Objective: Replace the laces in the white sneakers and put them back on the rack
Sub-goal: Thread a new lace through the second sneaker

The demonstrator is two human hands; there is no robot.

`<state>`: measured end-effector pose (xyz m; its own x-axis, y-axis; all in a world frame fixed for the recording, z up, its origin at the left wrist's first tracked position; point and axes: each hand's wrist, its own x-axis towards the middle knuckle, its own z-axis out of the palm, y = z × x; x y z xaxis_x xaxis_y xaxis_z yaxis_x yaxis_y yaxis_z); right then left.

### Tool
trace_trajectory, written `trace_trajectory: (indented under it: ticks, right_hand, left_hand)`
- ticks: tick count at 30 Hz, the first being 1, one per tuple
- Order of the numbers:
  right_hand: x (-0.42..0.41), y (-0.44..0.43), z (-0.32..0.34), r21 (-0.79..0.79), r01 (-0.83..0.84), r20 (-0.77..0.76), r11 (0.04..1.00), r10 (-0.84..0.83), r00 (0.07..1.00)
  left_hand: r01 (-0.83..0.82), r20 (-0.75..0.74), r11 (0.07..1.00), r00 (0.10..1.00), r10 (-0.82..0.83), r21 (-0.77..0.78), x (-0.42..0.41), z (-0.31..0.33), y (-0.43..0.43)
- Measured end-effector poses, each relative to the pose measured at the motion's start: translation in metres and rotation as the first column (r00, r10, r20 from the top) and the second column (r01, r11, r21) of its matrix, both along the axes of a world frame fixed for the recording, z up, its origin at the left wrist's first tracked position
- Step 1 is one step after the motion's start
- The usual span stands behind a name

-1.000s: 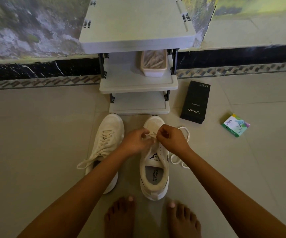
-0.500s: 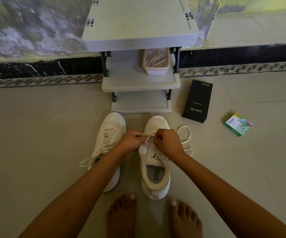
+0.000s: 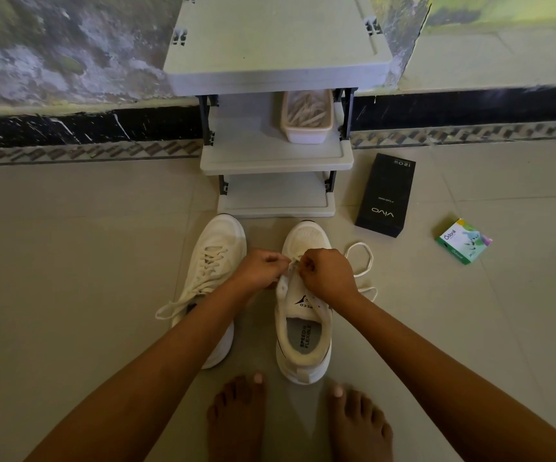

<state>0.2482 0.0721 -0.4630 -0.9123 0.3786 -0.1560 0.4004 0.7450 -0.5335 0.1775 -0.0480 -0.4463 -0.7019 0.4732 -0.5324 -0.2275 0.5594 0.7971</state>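
I see the laced sneaker (image 3: 215,261) on the floor (image 3: 70,261), toe nr the rack (image 3: 276,155) at the floor's far edge. Left hand (image 3: 260,270) & right hand (image 3: 328,276) both pinch the lace (image 3: 372,260) over the toe-end eyelets of the unlaced sneaker (image 3: 303,341); slack loops rightward.

This looks like a home — a tiled floor (image 3: 70,261), a small gray shoe rack (image 3: 276,166) by the wall (image 3: 53,61), white sneakers (image 3: 218,241) and bare feet (image 3: 236,418) — a phone box (image 3: 386,195) lies near.

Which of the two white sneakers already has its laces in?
The left sneaker, laced up the front; the right sneaker shows bare eyelets, its lace trailing loose.
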Motion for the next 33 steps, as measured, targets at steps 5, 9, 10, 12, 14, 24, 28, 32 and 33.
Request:
trace_trajectory:
  ticks: [5, 9, 10, 12, 14, 24, 28, 32, 33]
  right_hand:
    - [0.0, -0.004, -0.001, -0.023, 0.041, -0.012, 0.999, -0.041, 0.999]
    - [-0.001, -0.002, -0.001, -0.038, 0.064, -0.009, 0.997, -0.064, 0.998]
    - [-0.002, -0.002, 0.0, -0.029, 0.063, -0.005, 0.998, -0.063, 0.998]
    - [-0.004, -0.002, 0.001, -0.008, 0.061, 0.004, 0.998, -0.061, 0.998]
    - [-0.003, -0.002, 0.0, -0.007, 0.073, -0.015, 0.997, -0.073, 0.997]
    - [0.011, 0.025, -0.013, -0.104, -0.076, 0.093, 0.992, 0.086, 0.992]
    - [0.012, 0.03, -0.011, -0.306, -0.089, 0.092, 0.948, 0.122, 0.988]
    - [0.014, 0.027, -0.012, -0.303, -0.123, 0.057, 0.945, 0.147, 0.987]
    - [0.014, 0.027, -0.013, -0.301, -0.121, 0.056, 0.946, 0.145, 0.988]
  left_hand:
    - [0.03, -0.043, 1.0, 0.999, -0.03, 0.003, -0.001, 0.001, -0.001]
    - [0.102, -0.144, 0.994, 0.984, -0.106, -0.038, -0.001, -0.002, 0.004]
    - [0.124, -0.176, 0.991, 0.976, -0.131, -0.052, -0.001, -0.003, 0.006]
    - [0.161, -0.243, 0.984, 0.954, -0.176, -0.08, 0.0, -0.007, 0.007]
    - [0.155, -0.309, 0.983, 0.934, -0.179, -0.101, 0.0, -0.01, 0.008]
    - [-0.211, -0.134, 0.924, 0.955, 0.264, 0.318, -0.022, 0.04, 0.01]
    - [-0.466, 0.318, 0.482, 0.878, 0.358, 0.743, -0.057, 0.085, 0.004]
    - [0.078, -0.44, 0.987, 0.888, -0.134, -0.143, -0.031, 0.036, 0.009]
    - [0.207, -0.446, 0.909, 0.818, -0.364, -0.362, -0.021, 0.017, 0.007]
